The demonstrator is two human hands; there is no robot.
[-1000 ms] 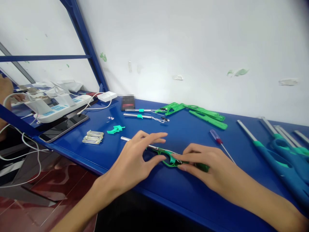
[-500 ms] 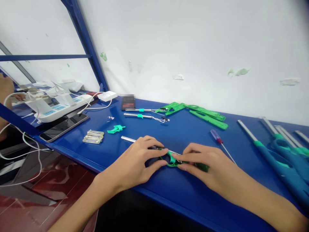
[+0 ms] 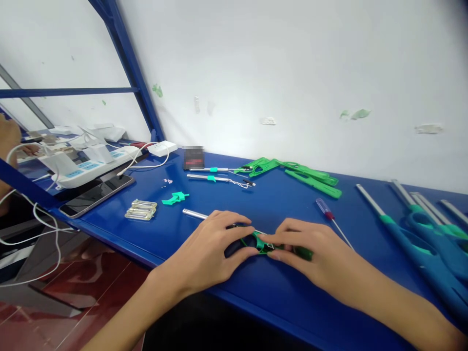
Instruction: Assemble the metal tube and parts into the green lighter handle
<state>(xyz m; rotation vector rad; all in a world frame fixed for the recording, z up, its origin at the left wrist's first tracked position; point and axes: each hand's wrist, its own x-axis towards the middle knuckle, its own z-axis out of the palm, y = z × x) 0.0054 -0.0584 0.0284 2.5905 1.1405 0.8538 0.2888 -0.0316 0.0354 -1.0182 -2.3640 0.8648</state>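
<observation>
My left hand [image 3: 226, 243] is closed around the front of a partly assembled green long-nosed lighter [image 3: 261, 240], low over the table. The lighter's metal tube [image 3: 193, 213] sticks out to the left past my knuckles. My right hand [image 3: 310, 246] pinches the lighter's other half near its teal trigger and thin white wires. Fingers of both hands hide much of the inside. Beyond them lie metal lighter tubes [image 3: 199, 177] with teal pieces and wires. Left of these are loose teal triggers [image 3: 175, 198] and a small bundle of clear parts with metal pins [image 3: 142, 209].
Green lighter shells [image 3: 312, 183] lie near the wall. A screwdriver [image 3: 325, 209] rests right of my hands, with several blue lighters [image 3: 417, 243] further right. A phone [image 3: 97, 195], a power strip [image 3: 98, 165] and white cables are at left. Another person's arm [image 3: 9, 146] shows at the far left.
My view has shifted slightly. Both hands keep hold of the lighter, with the left fingers and thumb moved a little around its trigger opening.
</observation>
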